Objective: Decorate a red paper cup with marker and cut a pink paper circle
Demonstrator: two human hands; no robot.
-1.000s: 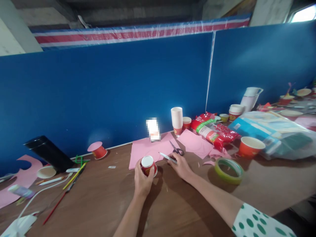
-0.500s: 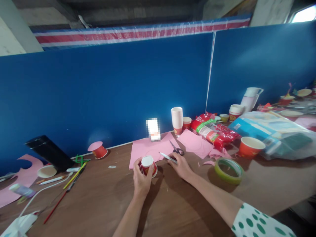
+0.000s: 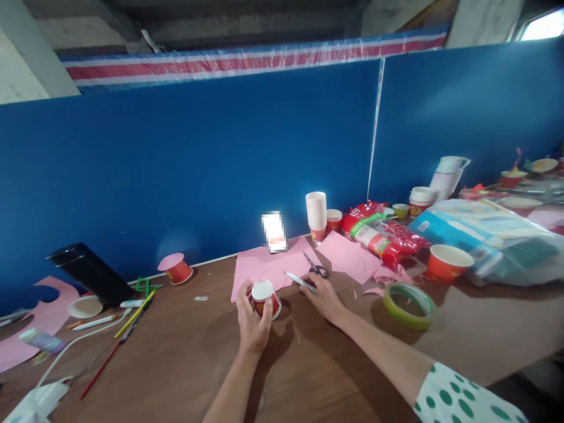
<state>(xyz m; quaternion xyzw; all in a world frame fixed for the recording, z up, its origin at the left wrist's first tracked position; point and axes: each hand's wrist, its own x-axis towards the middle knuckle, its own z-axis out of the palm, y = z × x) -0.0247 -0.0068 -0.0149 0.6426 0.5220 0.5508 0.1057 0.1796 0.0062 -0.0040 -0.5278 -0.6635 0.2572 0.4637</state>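
My left hand (image 3: 253, 323) is closed around a small red paper cup (image 3: 263, 292), which is upside down with its pale base facing up. Its rim is at or close to the brown tabletop; I cannot tell whether it touches. To the right, my right hand (image 3: 324, 296) grips a white pen (image 3: 299, 281), its tip pointing left toward the cup. Just beyond that hand lie dark-handled scissors (image 3: 318, 269) on pink paper (image 3: 251, 267). A blurred-out bright white object (image 3: 275, 232) stands on the same paper.
Tape roll (image 3: 409, 306), red plastic packet (image 3: 381, 232), orange cup (image 3: 447, 262) and plastic-wrapped pack (image 3: 489, 235) lie right. A stack of paper cups (image 3: 316, 214) stands by the blue partition (image 3: 198, 164). Left are a pink-topped cup (image 3: 177, 269), black cylinder (image 3: 90, 273), pens and a white cable (image 3: 74, 341).
The cup in my left hand has tilted slightly. My right hand and the pen stay nearly where they were.
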